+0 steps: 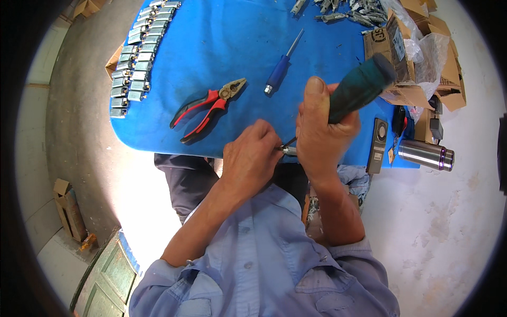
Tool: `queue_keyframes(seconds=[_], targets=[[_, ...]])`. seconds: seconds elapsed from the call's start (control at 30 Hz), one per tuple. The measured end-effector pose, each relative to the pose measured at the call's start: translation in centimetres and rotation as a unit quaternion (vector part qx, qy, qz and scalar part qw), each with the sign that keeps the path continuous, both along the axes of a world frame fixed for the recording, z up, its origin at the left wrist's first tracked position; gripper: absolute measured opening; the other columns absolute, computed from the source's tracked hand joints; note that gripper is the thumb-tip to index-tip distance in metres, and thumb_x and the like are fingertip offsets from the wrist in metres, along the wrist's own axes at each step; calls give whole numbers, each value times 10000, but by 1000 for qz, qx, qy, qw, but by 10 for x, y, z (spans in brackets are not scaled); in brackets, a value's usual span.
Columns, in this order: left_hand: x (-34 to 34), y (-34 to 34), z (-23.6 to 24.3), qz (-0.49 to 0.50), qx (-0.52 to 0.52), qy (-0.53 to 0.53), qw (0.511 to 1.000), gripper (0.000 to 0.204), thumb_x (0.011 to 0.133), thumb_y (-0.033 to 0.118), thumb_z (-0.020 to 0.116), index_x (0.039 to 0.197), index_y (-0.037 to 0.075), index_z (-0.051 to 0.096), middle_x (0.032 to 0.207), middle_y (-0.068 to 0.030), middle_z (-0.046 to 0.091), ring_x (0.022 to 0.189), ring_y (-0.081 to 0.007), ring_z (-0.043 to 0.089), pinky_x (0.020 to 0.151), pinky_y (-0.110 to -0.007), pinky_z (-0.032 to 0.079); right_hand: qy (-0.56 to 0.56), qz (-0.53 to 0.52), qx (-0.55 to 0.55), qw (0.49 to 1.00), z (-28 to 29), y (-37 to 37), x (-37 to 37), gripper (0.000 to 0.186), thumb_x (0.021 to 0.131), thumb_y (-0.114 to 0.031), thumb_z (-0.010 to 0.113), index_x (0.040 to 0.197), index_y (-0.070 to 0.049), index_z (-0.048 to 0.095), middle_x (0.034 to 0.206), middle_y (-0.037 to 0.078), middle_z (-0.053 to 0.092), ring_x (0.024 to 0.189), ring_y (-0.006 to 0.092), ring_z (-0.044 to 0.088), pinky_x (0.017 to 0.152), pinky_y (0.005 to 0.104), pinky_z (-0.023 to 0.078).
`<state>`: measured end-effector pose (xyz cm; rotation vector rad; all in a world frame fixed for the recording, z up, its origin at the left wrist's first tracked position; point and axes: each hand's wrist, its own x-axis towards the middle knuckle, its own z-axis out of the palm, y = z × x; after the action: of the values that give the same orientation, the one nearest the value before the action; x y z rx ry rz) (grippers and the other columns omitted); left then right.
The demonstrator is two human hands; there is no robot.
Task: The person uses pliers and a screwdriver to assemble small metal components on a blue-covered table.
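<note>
My right hand point(322, 132) is closed round the thick dark green handle point(359, 87) of a tool, whose thin dark shaft angles down toward a small silvery metal part point(289, 151) at the table's near edge. My left hand point(251, 156) has its fingers bent in on that part, partly hiding it. Red-and-black pliers point(208, 108) lie with handles apart to the left of my hands. A blue-handled screwdriver point(277, 74) lies beyond them, tip pointing away from me.
The blue table point(200, 47) bears rows of small metal pieces point(141, 75) at left and a heap of parts point(354, 15) at back. Open cardboard boxes point(396, 84) with bubble wrap, a flat grey tool point(378, 145) and a steel flask point(425, 155) sit at right.
</note>
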<state>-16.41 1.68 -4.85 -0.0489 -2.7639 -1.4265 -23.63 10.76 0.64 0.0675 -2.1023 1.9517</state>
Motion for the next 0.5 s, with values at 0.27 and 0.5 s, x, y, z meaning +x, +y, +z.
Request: queue_keyframes(seconds=[0.27, 0.5], targets=[[1, 0, 4, -10, -7, -1, 1000, 173, 758, 85, 780, 886, 70, 665, 977, -53, 608, 936, -280, 644, 699, -448, 522, 30, 2, -20, 999, -5, 7, 5, 182, 965, -139, 694, 918, -67, 534, 632, -6, 543, 496, 42, 490, 408, 215, 376], [6, 3, 6, -9, -26, 14, 1000, 142, 771, 75, 744, 892, 61, 671, 984, -60, 618, 940, -292, 641, 740, -449, 531, 50, -7, -60, 997, -9, 12, 17, 145, 948, -86, 705, 884, -40, 583, 689, -31, 572, 600, 25, 494, 496, 224, 395]])
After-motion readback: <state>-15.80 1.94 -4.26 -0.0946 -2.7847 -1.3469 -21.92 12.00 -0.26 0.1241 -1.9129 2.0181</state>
